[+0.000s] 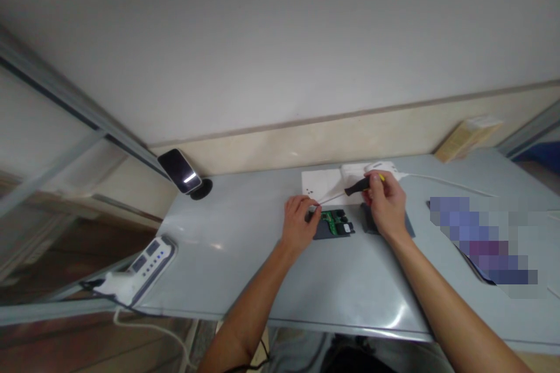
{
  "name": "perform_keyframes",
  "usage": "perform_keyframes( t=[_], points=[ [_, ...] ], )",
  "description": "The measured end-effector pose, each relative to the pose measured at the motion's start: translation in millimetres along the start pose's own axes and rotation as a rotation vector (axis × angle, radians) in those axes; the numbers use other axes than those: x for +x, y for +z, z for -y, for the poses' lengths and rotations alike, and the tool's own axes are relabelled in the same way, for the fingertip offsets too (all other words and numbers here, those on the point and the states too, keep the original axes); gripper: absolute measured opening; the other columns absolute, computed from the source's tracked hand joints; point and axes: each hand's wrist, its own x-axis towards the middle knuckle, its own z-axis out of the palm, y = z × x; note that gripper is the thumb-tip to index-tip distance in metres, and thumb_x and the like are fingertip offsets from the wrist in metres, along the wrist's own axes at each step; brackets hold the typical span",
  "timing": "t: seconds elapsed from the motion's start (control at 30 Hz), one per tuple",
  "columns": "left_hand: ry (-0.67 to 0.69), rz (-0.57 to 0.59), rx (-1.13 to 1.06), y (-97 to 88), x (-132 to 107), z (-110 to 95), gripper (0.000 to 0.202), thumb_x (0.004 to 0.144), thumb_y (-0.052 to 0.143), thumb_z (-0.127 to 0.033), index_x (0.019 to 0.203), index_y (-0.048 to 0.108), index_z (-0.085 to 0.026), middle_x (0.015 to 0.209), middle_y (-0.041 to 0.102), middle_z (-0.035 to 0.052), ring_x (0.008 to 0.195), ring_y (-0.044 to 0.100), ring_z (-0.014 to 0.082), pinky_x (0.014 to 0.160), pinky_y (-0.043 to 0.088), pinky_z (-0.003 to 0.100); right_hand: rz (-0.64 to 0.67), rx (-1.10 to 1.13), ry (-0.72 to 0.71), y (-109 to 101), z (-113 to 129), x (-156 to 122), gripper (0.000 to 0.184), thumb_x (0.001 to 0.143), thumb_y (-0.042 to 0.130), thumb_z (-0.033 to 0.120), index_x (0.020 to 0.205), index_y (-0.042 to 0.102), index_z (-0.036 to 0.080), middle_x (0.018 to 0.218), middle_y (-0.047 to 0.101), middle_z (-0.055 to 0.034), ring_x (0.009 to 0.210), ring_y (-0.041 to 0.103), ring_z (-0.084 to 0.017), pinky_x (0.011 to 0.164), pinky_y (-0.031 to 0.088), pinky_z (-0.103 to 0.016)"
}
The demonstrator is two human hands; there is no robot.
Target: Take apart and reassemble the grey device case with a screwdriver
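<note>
My right hand (387, 204) is closed around the black-and-yellow handle of a screwdriver (359, 186). The screwdriver's thin shaft slants down to the left, its tip at the fingers of my left hand (301, 222). Those fingers are bent together at the left end of an opened dark device with a green circuit board (332, 221); what they pinch is too small to make out. Behind the device lies a white sheet (321, 180) with several tiny dark pieces on it. A dark flat panel (409, 224) is partly hidden beneath my right hand.
A white power strip (380, 167) with a cable sits by the wall. At the back left a phone-like device (179, 170) leans on a round stand. Another power strip (151, 262) lies at the left edge. To the right are a blurred-out slab (476, 239) and a yellowish box (466, 139).
</note>
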Motion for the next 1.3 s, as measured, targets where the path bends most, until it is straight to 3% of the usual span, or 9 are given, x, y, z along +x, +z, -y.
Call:
perform_keyframes(
  t=[0.7,0.87,1.0,1.13,1.3],
  points=[
    [-0.066,0.044,-0.062,-1.2,-1.4,2.9,0.016,0.099,0.058,-0.030,0.097,0.070,-0.021,0.101,0.065,0.0072,0.100,0.061,0.0212,0.094,0.051,0.039,0.028,-0.031,-0.040,-1.9,-0.4,0.6,0.041,0.085,0.063,0.062,0.090,0.063,0.022,0.065,0.052,0.0037,0.050,0.048,-0.010,0.048,0.043,-0.025],
    [-0.057,0.139,-0.035,-3.6,-0.6,5.7,0.018,0.101,0.056,-0.031,0.106,0.071,-0.023,0.107,0.066,0.0077,0.105,0.061,0.0221,0.098,0.050,0.041,0.051,-0.042,-0.066,-3.7,-1.9,-0.2,0.039,0.087,0.062,0.060,0.094,0.064,0.022,0.067,0.053,0.0027,0.051,0.048,-0.011,0.046,0.040,-0.025],
    [-0.096,0.134,-0.070,-4.8,2.3,6.1,0.027,0.105,0.044,-0.029,0.113,0.069,-0.022,0.109,0.067,0.0090,0.107,0.062,0.0223,0.099,0.051,0.042,0.093,-0.143,-0.121,-3.2,-2.4,-2.3,0.034,0.089,0.061,0.055,0.094,0.065,0.022,0.067,0.056,0.0018,0.054,0.052,-0.013,0.051,0.043,-0.027],
    [-0.098,0.172,-0.098,-7.3,5.0,5.3,0.031,0.106,0.039,-0.027,0.106,0.069,-0.021,0.100,0.070,0.0080,0.100,0.062,0.0226,0.094,0.053,0.042,0.169,-0.242,-0.193,-1.8,-1.5,-6.1,0.027,0.090,0.060,0.049,0.092,0.066,0.022,0.073,0.062,-0.0006,0.059,0.058,-0.015,0.055,0.045,-0.027],
    [-0.064,0.217,-0.062,-9.7,6.4,3.5,0.032,0.106,0.039,-0.029,0.097,0.069,-0.020,0.092,0.070,0.0065,0.094,0.060,0.0227,0.090,0.053,0.042,0.226,-0.336,-0.227,-1.6,-1.9,-9.0,0.024,0.091,0.058,0.045,0.094,0.067,0.023,0.068,0.060,0.0004,0.056,0.055,-0.014,0.052,0.041,-0.026]
  ],
)
